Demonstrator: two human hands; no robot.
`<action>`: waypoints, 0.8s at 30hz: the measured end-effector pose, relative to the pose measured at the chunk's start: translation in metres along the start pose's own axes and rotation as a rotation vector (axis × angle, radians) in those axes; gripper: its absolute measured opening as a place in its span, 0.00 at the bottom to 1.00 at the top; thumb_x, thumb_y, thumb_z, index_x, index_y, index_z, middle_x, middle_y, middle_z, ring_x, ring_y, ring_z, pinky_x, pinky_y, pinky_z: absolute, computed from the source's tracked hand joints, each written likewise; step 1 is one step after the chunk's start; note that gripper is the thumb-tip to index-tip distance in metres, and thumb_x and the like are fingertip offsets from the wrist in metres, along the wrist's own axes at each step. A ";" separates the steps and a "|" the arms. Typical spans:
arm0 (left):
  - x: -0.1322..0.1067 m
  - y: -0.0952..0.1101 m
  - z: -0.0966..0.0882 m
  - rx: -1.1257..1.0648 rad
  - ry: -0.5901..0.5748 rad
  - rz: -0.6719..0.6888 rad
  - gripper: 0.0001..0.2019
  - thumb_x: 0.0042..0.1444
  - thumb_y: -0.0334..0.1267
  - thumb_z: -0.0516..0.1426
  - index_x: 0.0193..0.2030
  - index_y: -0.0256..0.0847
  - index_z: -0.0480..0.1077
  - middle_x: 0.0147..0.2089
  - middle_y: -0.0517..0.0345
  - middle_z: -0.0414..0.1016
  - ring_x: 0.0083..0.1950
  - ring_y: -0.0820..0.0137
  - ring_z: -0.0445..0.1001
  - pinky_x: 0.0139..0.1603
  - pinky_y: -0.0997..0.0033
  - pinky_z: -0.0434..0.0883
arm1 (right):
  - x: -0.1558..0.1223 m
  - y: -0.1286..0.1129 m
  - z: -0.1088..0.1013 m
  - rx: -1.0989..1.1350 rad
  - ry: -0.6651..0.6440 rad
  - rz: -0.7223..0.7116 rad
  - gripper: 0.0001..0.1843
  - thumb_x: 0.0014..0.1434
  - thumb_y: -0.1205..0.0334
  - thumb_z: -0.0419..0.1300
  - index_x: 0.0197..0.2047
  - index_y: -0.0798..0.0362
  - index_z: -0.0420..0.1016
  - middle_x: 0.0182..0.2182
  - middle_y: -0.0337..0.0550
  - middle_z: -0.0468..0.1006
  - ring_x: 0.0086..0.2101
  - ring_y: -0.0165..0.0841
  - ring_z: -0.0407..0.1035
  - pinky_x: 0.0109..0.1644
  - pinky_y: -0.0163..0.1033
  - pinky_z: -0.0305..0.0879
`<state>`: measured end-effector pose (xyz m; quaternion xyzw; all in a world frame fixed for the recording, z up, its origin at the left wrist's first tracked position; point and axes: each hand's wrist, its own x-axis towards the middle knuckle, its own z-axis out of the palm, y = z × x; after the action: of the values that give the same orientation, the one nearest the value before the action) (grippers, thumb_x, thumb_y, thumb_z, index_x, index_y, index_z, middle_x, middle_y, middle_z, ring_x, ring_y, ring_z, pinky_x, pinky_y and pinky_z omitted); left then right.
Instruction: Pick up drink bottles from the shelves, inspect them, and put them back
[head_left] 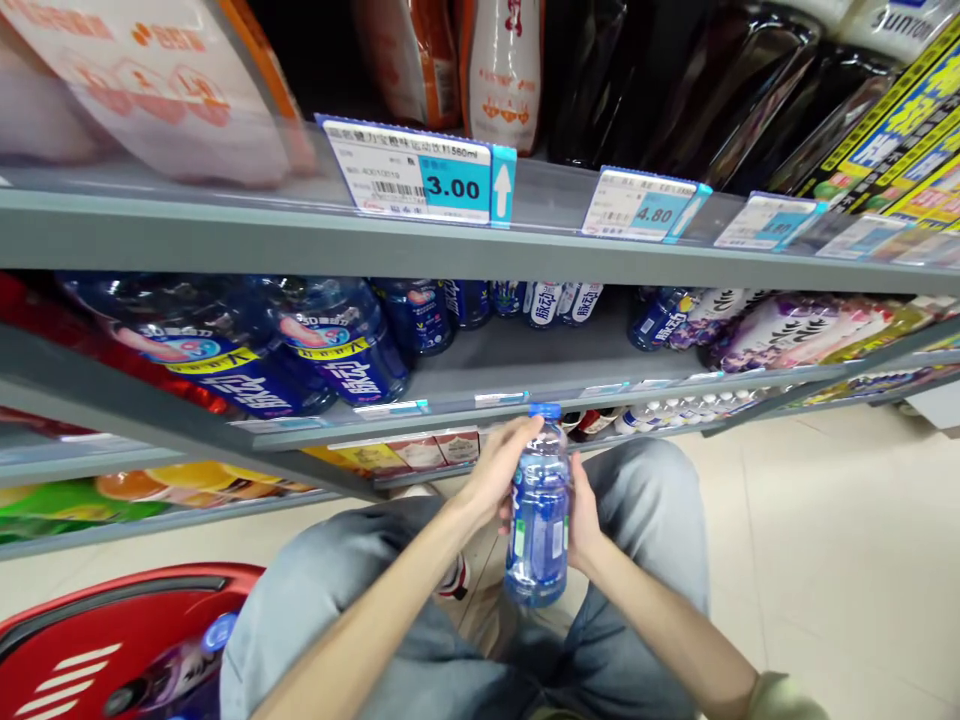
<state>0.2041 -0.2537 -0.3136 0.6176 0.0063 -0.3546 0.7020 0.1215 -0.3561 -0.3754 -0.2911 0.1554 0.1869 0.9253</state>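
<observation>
I hold a blue drink bottle (538,520) with a blue cap upright in front of my knees, just below a shelf edge. My left hand (499,468) wraps round its upper part from the left, fingers reaching the neck. My right hand (583,515) grips the bottle's right side, mostly hidden behind it. Both hands are closed on the bottle.
Grey store shelves (450,250) carry price tags reading 3.00 (420,180) and 4.80. Matching blue bottles (337,345) lie at the left of the middle shelf, more drinks at the right. A red shopping basket (112,640) sits at the lower left. Pale floor tiles lie to the right.
</observation>
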 end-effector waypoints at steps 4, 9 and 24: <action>0.009 0.008 -0.015 -0.102 0.159 0.228 0.21 0.52 0.56 0.64 0.34 0.37 0.76 0.29 0.58 0.75 0.27 0.74 0.71 0.25 0.78 0.65 | 0.000 0.000 0.005 -0.205 -0.045 -0.159 0.39 0.42 0.41 0.75 0.51 0.50 0.68 0.37 0.44 0.82 0.31 0.42 0.80 0.37 0.47 0.77; 0.016 0.006 -0.020 -0.172 0.221 0.249 0.19 0.50 0.53 0.66 0.33 0.35 0.77 0.32 0.56 0.77 0.33 0.71 0.72 0.35 0.75 0.68 | -0.001 0.004 0.007 -0.277 -0.026 -0.220 0.35 0.42 0.59 0.77 0.51 0.49 0.67 0.36 0.38 0.82 0.28 0.36 0.80 0.36 0.42 0.76; 0.007 0.004 -0.007 -0.578 -0.312 0.052 0.15 0.52 0.46 0.64 0.38 0.37 0.71 0.31 0.54 0.78 0.32 0.62 0.81 0.31 0.68 0.76 | -0.021 0.024 -0.015 0.010 -0.290 0.144 0.44 0.47 0.27 0.58 0.56 0.53 0.66 0.43 0.55 0.83 0.29 0.46 0.79 0.29 0.46 0.70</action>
<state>0.2143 -0.2510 -0.3151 0.3313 -0.0167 -0.4102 0.8495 0.0901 -0.3524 -0.3905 -0.2448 0.0417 0.2918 0.9237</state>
